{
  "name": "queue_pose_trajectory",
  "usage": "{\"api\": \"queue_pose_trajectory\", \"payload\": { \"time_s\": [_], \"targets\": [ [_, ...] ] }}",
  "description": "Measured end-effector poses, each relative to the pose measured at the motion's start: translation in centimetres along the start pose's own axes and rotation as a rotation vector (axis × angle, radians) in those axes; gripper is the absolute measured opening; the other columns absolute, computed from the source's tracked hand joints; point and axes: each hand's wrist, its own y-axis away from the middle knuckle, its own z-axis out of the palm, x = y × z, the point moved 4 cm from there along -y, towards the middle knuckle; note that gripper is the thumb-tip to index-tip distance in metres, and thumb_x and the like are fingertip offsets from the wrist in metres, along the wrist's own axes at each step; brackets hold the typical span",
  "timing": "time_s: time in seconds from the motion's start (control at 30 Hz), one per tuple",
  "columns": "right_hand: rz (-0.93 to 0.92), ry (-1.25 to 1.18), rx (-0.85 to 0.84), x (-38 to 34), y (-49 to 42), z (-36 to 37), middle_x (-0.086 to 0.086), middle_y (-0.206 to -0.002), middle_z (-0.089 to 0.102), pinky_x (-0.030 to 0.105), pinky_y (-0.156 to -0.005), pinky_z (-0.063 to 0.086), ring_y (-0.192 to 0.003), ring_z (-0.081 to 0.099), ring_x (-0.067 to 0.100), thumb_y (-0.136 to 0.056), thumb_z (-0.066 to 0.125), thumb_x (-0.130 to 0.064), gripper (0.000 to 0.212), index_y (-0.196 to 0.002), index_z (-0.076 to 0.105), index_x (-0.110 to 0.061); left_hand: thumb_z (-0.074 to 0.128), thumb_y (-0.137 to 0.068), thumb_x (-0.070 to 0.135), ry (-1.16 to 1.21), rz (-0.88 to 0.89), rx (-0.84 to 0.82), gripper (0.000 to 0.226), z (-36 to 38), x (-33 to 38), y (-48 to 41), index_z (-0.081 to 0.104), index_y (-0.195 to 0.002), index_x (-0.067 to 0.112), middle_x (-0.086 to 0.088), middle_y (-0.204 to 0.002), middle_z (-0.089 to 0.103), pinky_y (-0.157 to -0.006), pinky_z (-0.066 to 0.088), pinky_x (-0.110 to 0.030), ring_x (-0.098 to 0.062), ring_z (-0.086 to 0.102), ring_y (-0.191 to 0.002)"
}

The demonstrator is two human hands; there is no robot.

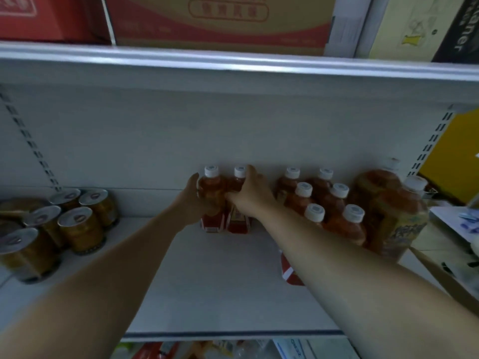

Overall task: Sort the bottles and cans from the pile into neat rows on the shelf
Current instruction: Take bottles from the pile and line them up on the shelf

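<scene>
Cans (75, 224) w/ pull-tab lids stand grouped at far left of the shelf (207, 281). Left hand (193, 200) curls round the left tea bottle (211, 189), upright near the back wall. Right hand (252, 195) wraps the second tea bottle (237, 218), which touches the first. Just right: six small bottles (334, 203), 2 rows of 3. Big bottles (388, 211) at far right.

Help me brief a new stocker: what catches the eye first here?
The left hand and right hand grip two white-capped bottles at the back middle of the shelf. Right of them stand neat bottle rows; gold cans cluster at the far left.
</scene>
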Motion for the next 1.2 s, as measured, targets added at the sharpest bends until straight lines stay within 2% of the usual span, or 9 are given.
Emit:
{"api": "queue_pose_trajectory", "payload": {
  "time_s": [0.07,0.2,0.33,0.53,0.63,0.73,0.93,1.13,1.2],
  "targets": [
    [0.016,-0.018,0.034,0.3,-0.5,0.9,0.013,-0.148,0.035,0.032,-0.104,0.035,-0.134,0.040,0.030,-0.083,0.071,-0.032,0.090,-0.152,0.014,-0.014,0.079,-0.052,0.018,-0.018,0.043,-0.005,0.113,0.4,-0.6,-0.9,0.018,-0.147,0.015,-0.009,-0.125,0.050,-0.099,0.044,-0.044,-0.027,0.053,-0.115],
    [0.038,-0.009,0.076,0.8,-1.2,1.3,0.011,-0.140,0.044,0.032,-0.097,0.039,-0.127,0.047,0.031,-0.085,0.069,-0.028,0.066,-0.138,0.033,-0.011,0.078,-0.068,0.006,-0.041,0.095,0.027,0.090,0.3,-1.1,-1.8,0.027,-0.142,0.017,-0.010,-0.124,0.056,-0.091,0.049,-0.036,-0.029,0.058,-0.112],
    [0.054,0.036,0.089,1.4,-0.9,1.4,0.013,-0.134,0.047,0.034,-0.092,0.041,-0.121,0.051,0.032,-0.087,0.065,-0.031,0.055,-0.131,0.038,-0.010,0.070,-0.039,0.029,0.026,0.122,0.020,0.108,0.4,-1.5,-2.1,0.031,-0.139,0.016,-0.010,-0.118,0.056,-0.093,0.048,-0.054,-0.034,0.055,-0.113],
    [0.091,0.050,0.167,2.3,0.0,0.9,0.014,-0.135,0.044,0.038,-0.093,0.040,-0.122,0.048,0.035,-0.089,0.062,-0.037,0.058,-0.133,0.037,-0.009,0.067,-0.032,0.041,0.021,0.109,0.002,0.117,1.1,-1.6,-1.7,0.031,-0.142,0.024,-0.008,-0.117,0.057,-0.095,0.047,-0.052,-0.032,0.055,-0.113],
    [0.066,0.064,0.156,2.2,0.0,0.5,0.013,-0.137,0.043,0.035,-0.091,0.040,-0.124,0.048,0.032,-0.088,0.064,-0.036,0.062,-0.136,0.035,-0.010,0.081,-0.056,0.019,0.049,0.069,-0.013,0.107,1.0,-1.9,-1.3,0.024,-0.146,0.026,-0.007,-0.120,0.052,-0.095,0.048,-0.045,-0.027,0.052,-0.116],
    [-0.001,0.094,0.153,1.2,-0.2,-0.3,0.010,-0.147,0.035,0.035,-0.097,0.038,-0.131,0.041,0.029,-0.088,0.067,-0.033,0.077,-0.147,0.022,-0.015,0.071,-0.076,-0.007,0.109,0.059,-0.034,0.085,1.1,-2.9,-1.6,0.028,-0.144,0.021,-0.004,-0.113,0.052,-0.087,0.048,-0.037,-0.022,0.051,-0.108],
    [0.021,0.153,0.034,0.8,-1.7,-0.9,0.010,-0.141,0.045,0.029,-0.081,0.036,-0.124,0.048,0.029,-0.086,0.070,-0.032,0.080,-0.145,0.020,-0.016,0.071,-0.075,-0.007,0.130,0.055,-0.032,0.083,1.5,-3.6,-2.4,0.031,-0.141,0.022,-0.012,-0.115,0.056,-0.092,0.050,-0.046,-0.031,0.056,-0.111],
    [0.114,-0.068,0.019,3.1,-1.7,0.9,0.006,-0.131,0.053,0.029,-0.086,0.039,-0.121,0.052,0.026,-0.082,0.073,-0.030,0.067,-0.134,0.034,-0.014,0.078,-0.063,0.004,0.163,0.089,-0.029,0.087,1.5,-3.8,-2.6,0.034,-0.134,0.029,-0.014,-0.117,0.056,-0.088,0.051,-0.043,-0.029,0.057,-0.106],
    [0.105,-0.154,0.034,3.7,-1.4,1.6,0.004,-0.129,0.055,0.029,-0.088,0.040,-0.119,0.053,0.024,-0.082,0.074,-0.026,0.066,-0.133,0.034,-0.018,0.077,-0.062,0.000,0.181,0.090,-0.042,0.086,1.5,-4.0,-2.8,0.035,-0.131,0.029,-0.011,-0.111,0.056,-0.078,0.055,-0.037,-0.027,0.058,-0.101]
  ]
}}
